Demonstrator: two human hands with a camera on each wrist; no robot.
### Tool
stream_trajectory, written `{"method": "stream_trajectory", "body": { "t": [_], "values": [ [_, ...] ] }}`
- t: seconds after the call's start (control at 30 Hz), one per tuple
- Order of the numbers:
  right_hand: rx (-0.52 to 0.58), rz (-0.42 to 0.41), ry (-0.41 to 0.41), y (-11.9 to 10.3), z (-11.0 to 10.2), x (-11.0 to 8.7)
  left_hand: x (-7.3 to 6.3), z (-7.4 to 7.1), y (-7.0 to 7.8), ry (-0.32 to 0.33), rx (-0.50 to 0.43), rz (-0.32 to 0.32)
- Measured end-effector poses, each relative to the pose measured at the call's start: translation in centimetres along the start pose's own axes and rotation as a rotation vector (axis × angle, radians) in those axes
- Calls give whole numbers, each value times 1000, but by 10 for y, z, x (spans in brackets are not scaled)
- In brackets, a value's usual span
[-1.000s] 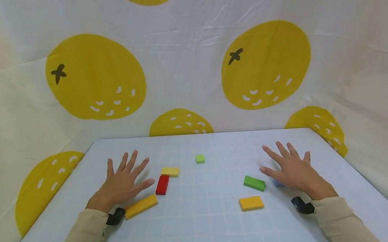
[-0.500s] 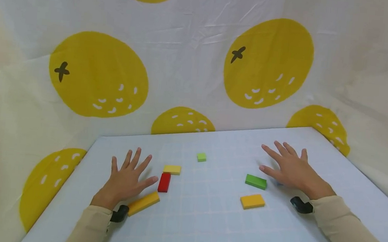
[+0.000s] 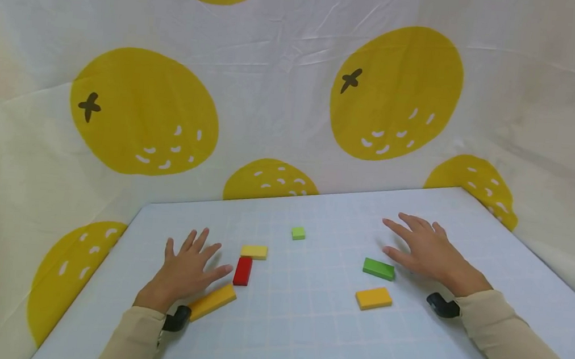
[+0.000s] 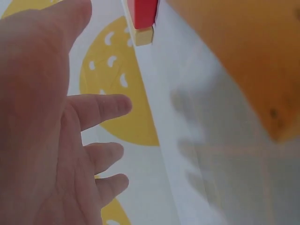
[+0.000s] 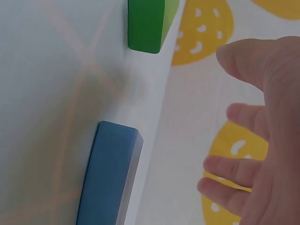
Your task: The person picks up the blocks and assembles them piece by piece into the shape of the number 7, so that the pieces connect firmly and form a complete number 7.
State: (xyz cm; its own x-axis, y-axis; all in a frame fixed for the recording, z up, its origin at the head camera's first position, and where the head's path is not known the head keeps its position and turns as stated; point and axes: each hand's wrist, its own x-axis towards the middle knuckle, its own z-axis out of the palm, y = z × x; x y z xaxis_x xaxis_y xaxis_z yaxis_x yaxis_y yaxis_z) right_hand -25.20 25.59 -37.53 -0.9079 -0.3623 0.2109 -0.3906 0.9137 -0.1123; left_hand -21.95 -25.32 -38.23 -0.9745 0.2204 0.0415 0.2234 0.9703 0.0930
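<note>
My left hand (image 3: 182,273), fingers spread, hovers over the table's left side and holds nothing. Close by its wrist lies a long orange block (image 3: 212,302), which looms large in the left wrist view. A red block (image 3: 242,271) lies just past the thumb, its far end at a pale yellow block (image 3: 254,251). Over the right side hovers my right hand (image 3: 430,253), also holding nothing, its fingers slightly bent. A blue block (image 5: 110,173) lies below it in the right wrist view, hidden by the hand in the head view. Nearby is a green block (image 3: 379,269).
A shorter orange block (image 3: 373,298) lies in front of the green one. Farther back sits a small light green block (image 3: 298,233). The white table (image 3: 294,340) has a faint grid, and a curtain (image 3: 273,104) with yellow fruit prints hangs behind it.
The right hand's fingers have bent a little and the hand has shifted slightly left. The left hand's fingers have dipped slightly. The blocks stay where they were.
</note>
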Motion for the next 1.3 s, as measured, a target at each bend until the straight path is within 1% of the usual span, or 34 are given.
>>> {"method": "stream_trajectory", "body": {
  "t": [0.13, 0.33, 0.47, 0.63, 0.83, 0.97, 1.1, 1.2, 1.3],
  "values": [
    [32, -19, 19, 0, 1, 1, 1, 1, 0, -3, 14, -4],
    [162, 11, -4, -2, 6, 0, -1, 8, 0, -13, 24, -7],
    [221, 31, -4, -5, 9, 1, -5, 13, 0, 1, 11, -26],
    [254, 66, -8, -8, 9, 1, -8, 17, 2, -7, -55, -28],
    [310, 45, 0, -9, 11, 0, -12, 18, 2, -26, -91, -73],
    [388, 41, -11, -7, 12, -3, -15, 18, 2, -35, -141, -87],
    [468, 73, -41, -5, 12, -8, -16, 16, 3, -48, -201, -92],
    [522, 97, -50, -6, 13, -11, -16, 14, 3, -44, -225, -86],
    [557, 98, -58, -7, 16, -11, -17, 14, 1, -35, -242, -71]
  ]
}}
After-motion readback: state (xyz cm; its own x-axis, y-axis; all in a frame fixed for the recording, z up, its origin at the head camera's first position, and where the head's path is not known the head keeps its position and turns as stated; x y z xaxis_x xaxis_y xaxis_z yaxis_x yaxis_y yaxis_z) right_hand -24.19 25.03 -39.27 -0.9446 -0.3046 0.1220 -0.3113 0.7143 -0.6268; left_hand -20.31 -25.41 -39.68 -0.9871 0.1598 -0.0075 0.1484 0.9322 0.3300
